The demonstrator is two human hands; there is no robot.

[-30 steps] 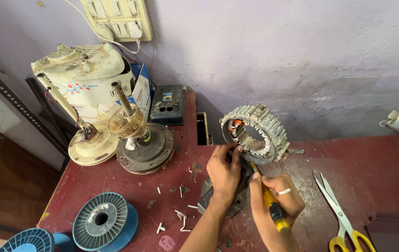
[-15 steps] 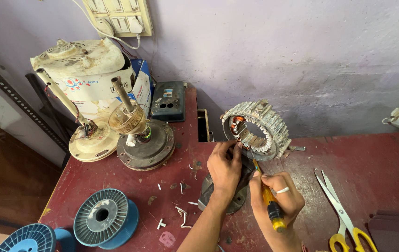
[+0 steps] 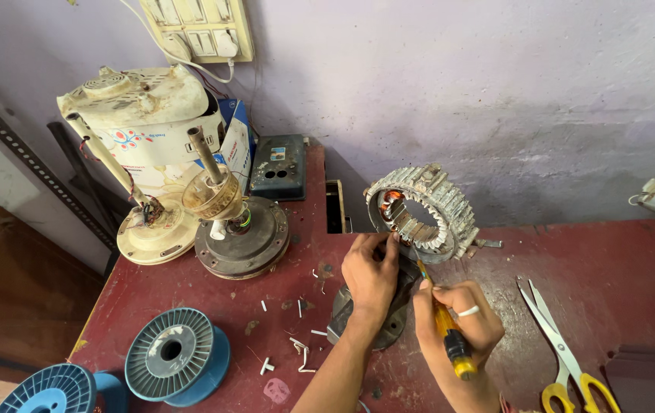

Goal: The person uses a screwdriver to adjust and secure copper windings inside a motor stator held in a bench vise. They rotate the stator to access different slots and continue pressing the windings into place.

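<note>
Hands are working at a stator (image 3: 421, 212) that is standing on edge near the back of the red worktop (image 3: 618, 268), tilted and showing copper windings inside its ring. The left hand (image 3: 369, 271) is reaching up to the stator's lower rim, its fingers (image 3: 379, 242) pinching at the slots there; what exactly they are gripping is too small to tell. The right hand (image 3: 461, 321) is clenching around a screwdriver (image 3: 444, 330) with a yellow and black handle, the shaft pointing up toward the stator's lower edge beside the left fingers. A white ring is showing on one right finger. Under the wrists a dark round motor plate (image 3: 396, 315) is lying flat on the worktop.

To the right, scissors (image 3: 565, 353) with yellow handles are lying apart from the hands. To the left, a motor (image 3: 239, 229) with an upright shaft is standing just beside a cream fan base (image 3: 155, 233), with a white fan housing (image 3: 140, 115) behind them. Two blue spools (image 3: 174, 356) are sitting at the front left corner. Small white scraps (image 3: 301, 348) are lying scattered between the spools and the hands.
</note>
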